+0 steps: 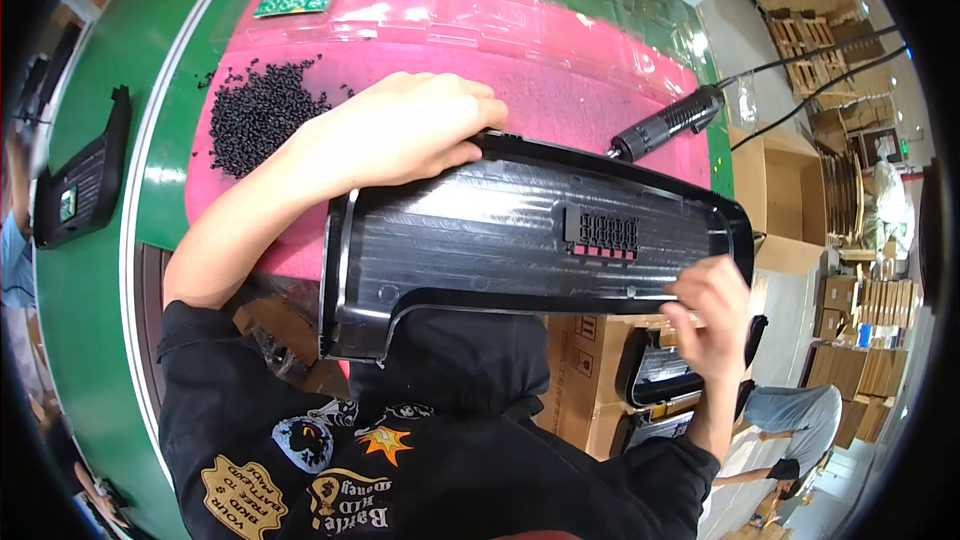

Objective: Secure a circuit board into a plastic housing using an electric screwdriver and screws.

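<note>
A long black plastic housing (480,230) lies tilted across my lap and the near edge of the bench, its ribbed inner side facing up. A small grid of slots (605,232) is set in it right of the middle. My left hand (425,130) is closed over its far rim, fingertips bent over the edge. Over the near right rim, my right hand (715,310) has its fingers curled in; what they hold, if anything, cannot be made out. Beyond the housing's far right rim rests a black electric screwdriver (665,127). Left of my left hand is a pile of small black screws (260,115).
A pink mat (560,80) covers the green bench. Clear plastic trays (480,0) with green circuit boards (295,1) stand at the back. Another black housing (85,180) is at far left. Cartons (790,190) and a seated person (800,420) are on the right.
</note>
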Demonstrator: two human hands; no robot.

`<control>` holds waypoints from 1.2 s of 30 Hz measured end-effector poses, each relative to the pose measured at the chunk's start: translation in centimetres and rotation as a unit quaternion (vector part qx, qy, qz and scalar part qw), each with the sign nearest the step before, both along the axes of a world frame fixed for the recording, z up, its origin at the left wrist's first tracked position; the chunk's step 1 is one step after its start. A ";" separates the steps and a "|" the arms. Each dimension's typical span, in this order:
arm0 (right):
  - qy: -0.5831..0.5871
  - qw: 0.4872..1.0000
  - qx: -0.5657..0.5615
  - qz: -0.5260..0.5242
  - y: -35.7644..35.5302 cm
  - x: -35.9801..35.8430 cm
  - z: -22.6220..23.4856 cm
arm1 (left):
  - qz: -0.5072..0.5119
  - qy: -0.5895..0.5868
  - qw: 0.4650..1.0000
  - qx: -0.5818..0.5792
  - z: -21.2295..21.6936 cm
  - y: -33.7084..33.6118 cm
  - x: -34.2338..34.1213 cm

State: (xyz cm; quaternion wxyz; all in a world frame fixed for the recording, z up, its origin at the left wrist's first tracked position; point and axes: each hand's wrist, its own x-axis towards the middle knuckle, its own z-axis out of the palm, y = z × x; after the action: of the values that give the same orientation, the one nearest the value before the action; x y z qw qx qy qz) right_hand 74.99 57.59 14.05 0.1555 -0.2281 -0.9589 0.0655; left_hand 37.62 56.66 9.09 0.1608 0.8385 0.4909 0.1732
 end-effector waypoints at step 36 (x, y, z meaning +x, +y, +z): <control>0.068 0.984 0.076 0.145 10.2 -23.5 2.6 | 0.120 -0.090 0.898 0.414 3.1 -1.0 -3.4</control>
State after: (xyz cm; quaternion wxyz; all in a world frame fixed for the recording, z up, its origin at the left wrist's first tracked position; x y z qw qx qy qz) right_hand 51.45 67.79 16.65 0.2260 -0.0687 -0.9713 0.0293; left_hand 34.21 55.66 12.17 -0.1794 0.7450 0.4547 0.4540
